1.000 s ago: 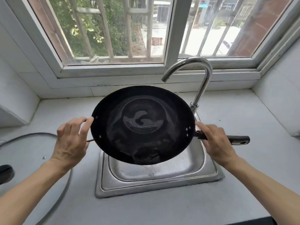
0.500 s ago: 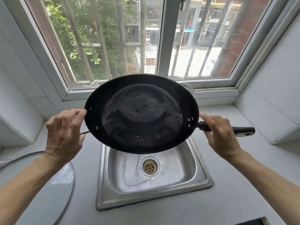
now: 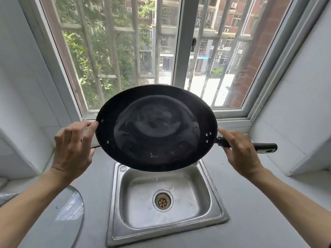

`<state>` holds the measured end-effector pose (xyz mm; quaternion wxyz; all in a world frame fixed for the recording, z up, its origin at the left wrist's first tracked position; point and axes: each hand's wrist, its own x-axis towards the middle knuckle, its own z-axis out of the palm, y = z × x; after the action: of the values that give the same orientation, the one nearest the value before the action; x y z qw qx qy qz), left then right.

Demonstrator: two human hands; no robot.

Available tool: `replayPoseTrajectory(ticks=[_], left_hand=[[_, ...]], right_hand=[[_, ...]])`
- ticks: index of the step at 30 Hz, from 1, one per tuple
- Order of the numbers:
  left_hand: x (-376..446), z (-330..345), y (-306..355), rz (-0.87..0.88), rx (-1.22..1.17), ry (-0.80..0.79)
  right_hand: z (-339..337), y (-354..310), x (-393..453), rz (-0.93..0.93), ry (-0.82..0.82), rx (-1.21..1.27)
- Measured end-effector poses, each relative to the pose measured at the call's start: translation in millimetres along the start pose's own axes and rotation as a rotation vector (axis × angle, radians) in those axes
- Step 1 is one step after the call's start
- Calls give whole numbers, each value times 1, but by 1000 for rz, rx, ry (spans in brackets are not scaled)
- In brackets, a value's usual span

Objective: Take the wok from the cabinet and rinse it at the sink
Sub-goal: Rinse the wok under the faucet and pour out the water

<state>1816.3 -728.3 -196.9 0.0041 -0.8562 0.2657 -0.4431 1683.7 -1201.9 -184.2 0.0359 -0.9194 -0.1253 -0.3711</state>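
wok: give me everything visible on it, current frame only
The wok is round, black and looks like dark metal, its shiny inside showing a shallow pool of water. Pale rivets mark both sides of the rim. It is held in the air above the sink, tilted so the inside faces the camera. A long black handle sticks out to the right, gripped near its base by the right hand; the left hand holds a thin loop handle on the opposite rim. Nothing else touches it.

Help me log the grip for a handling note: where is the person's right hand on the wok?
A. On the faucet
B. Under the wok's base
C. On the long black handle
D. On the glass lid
C: the right hand wraps the long black handle of the wok, held above the sink.
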Motion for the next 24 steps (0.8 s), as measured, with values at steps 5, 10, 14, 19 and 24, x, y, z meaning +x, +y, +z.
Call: replayPoseTrajectory(ticks=[5, 10, 14, 19, 24], left_hand=[[5, -13, -3, -4, 14, 35], [9, -22, -7, -7, 24, 62], [12, -25, -9, -14, 18, 49], [12, -28, -11, 23, -3, 87], [10, -25, -13, 33, -5, 108]], right_hand=[[-11, -6, 1, 6, 17, 0], [-18, -12, 7, -3, 20, 4], [-19, -14, 9, -4, 7, 15], [-27, -16, 10, 31, 3, 33], [-31, -21, 10, 18, -28, 28]])
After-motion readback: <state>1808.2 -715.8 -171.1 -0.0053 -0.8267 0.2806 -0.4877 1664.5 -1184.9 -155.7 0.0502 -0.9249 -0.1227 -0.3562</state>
